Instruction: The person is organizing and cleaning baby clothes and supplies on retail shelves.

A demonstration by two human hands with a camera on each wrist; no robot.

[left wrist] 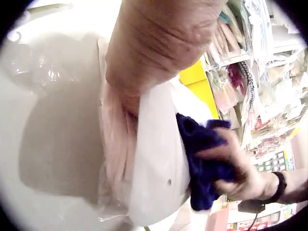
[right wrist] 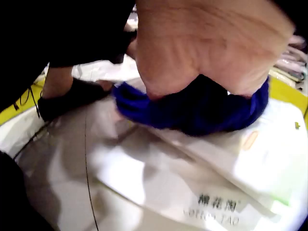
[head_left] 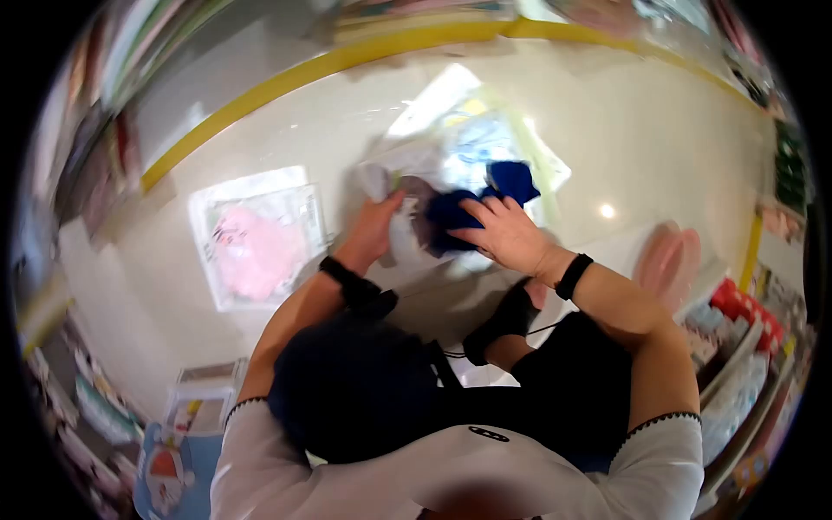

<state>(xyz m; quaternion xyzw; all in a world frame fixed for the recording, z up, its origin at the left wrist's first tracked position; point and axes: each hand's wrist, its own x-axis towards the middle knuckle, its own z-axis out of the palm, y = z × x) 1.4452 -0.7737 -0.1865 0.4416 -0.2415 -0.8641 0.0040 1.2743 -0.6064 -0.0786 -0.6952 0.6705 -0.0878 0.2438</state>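
Head view: your right hand [head_left: 507,234] is curling its fingers over the blue cloth [head_left: 451,212] and pressing the bundle against the plastic bag [head_left: 403,243]. Your left hand [head_left: 374,230] is gripping that bag's gathered edge, with its fingers mostly hidden behind the plastic. The cloth is lying directly under your right palm, just right of your left hand. Its long axis is running from hand to hand, and one end is poking out past your right fingertips, so your right hand is the nearer. Farther left of your left hand, a pink packet [head_left: 256,247] is resting on the floor [head_left: 650,130]. A yellow line [head_left: 260,95] is running beyond both hands.
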